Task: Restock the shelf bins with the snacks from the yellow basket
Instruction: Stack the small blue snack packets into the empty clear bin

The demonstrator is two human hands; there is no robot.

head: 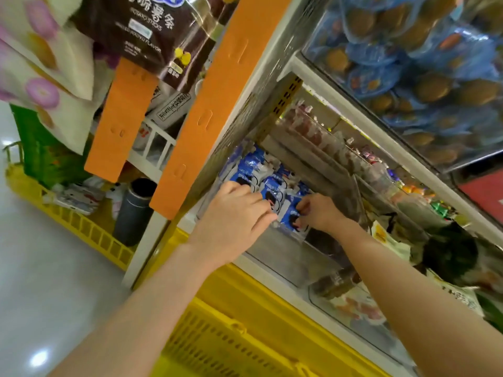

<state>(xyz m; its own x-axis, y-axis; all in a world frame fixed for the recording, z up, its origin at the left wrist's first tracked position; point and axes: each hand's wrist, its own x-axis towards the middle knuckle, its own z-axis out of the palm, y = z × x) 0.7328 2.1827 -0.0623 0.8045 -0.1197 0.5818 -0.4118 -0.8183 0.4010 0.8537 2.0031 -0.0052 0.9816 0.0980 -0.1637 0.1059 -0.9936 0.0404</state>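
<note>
Both my hands reach into a clear shelf bin on the middle shelf, which holds several blue-and-white snack packs. My left hand lies over the packs with fairly straight fingers pressing on them. My right hand pinches the edge of a blue snack pack at the bin's front. A yellow basket sits below the shelf under my arms; a second yellow basket with mixed packs stands on the floor at left.
An orange shelf post stands just left of the bin. Above hangs a bin of blue-wrapped round snacks. More bins with mixed snacks run to the right. A dark cylinder stands in the left basket. Grey floor lies at left.
</note>
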